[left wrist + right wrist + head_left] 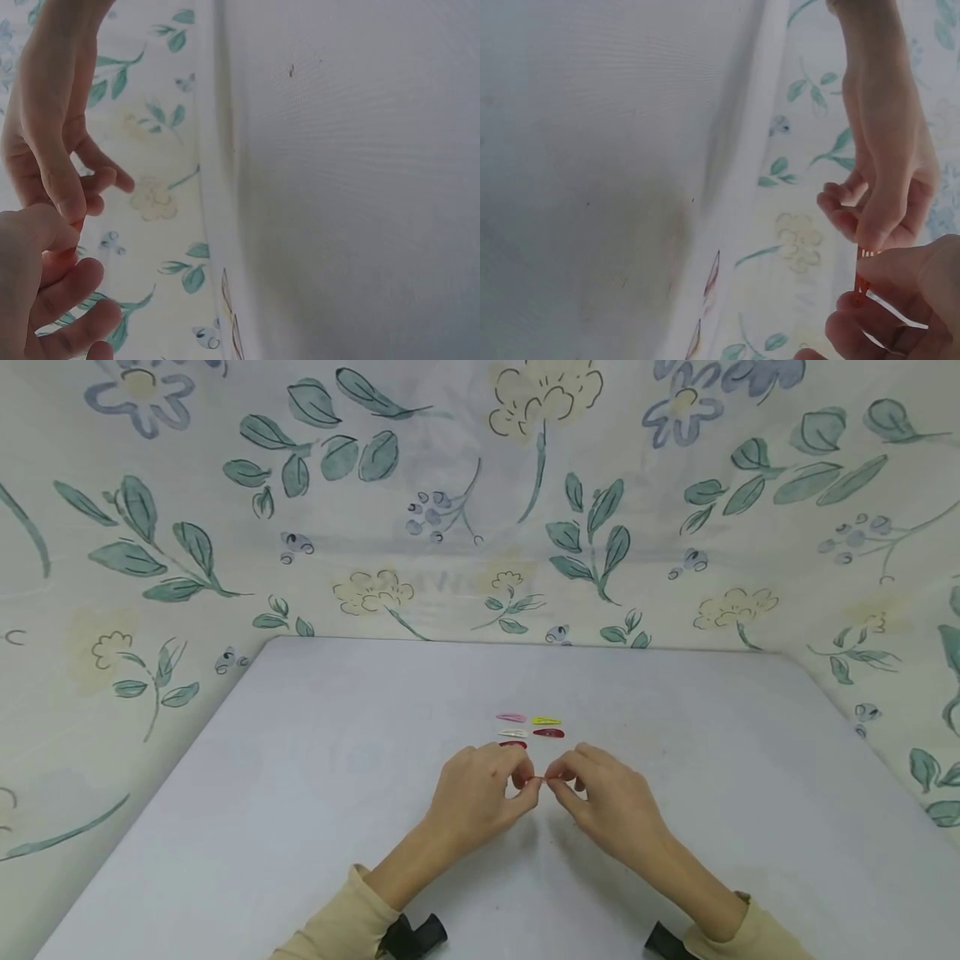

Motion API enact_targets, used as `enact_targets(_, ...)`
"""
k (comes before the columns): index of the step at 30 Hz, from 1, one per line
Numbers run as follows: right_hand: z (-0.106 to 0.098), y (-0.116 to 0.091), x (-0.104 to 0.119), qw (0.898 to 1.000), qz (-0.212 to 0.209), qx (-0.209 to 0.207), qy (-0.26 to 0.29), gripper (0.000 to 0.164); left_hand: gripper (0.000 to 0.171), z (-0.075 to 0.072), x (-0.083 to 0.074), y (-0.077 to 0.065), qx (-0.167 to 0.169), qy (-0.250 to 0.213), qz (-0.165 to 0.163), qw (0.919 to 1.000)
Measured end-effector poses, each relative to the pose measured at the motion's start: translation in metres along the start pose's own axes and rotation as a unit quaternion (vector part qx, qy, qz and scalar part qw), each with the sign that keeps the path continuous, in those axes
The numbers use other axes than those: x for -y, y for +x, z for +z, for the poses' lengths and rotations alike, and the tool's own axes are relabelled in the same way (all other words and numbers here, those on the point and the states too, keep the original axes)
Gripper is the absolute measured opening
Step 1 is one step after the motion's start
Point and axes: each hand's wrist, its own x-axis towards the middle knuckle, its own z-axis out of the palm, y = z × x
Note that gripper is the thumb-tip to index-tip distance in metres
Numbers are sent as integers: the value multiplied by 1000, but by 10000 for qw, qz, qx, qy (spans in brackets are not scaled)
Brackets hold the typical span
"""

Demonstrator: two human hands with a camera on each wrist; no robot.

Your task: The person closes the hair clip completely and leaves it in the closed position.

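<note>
1. Left hand (480, 789) and right hand (607, 797) brought together over the white table (300, 793), fingertips meeting at the middle, just toward 6 o'clock from a small cluster of clips.

2. Between them, a small orange-red hair clip (861, 274), pinched at one end by the left thumb and forefinger and at the other by the right; held off the surface, probably so that both ends could be worked at once. Barely visible from the head view, a thin reddish sliver (542, 778) between the fingertips; clearer in the right wrist view.

3. Both hands clamped on that clip, remaining fingers loosely curled and out of the way, presumably to keep the pinch point in sight.

4. At 12 o'clock from the hands, laid in two short columns: a pink clip (511, 717), a yellow clip (545, 721), a white clip (513, 732), a dark red clip (548, 733), and another red clip (513, 744), partly hidden behind the left knuckles. Laid flat, close but apart, apparently sorted for easy picking.

5. Cream sleeves (337, 918) at both wrists, black camera mounts (414, 935) beneath. Floral cloth (480, 510) hung behind and to both sides of the table as backdrop.
</note>
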Motion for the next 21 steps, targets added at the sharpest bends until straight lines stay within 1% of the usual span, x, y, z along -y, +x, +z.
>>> enact_targets(5, -1, 1, 2, 10000, 42, -36, -38, 17, 15, -2, -4, 0, -168, 33, -84, 9998)
enact_targets(10, -2, 2, 2, 9998, 176, 28, -21, 16, 15, -1, -5, 0, -280, 145, -117, 9994)
enact_targets(15, -1, 2, 3, 9994, 330, 106, -26, 15, 15, 2, -5, -1, -268, 298, -112, 9991)
enact_targets(21, 1, 3, 6, 9978, 580, 331, -1, 12, 17, 4, -6, -1, -237, 400, -63, 9989)
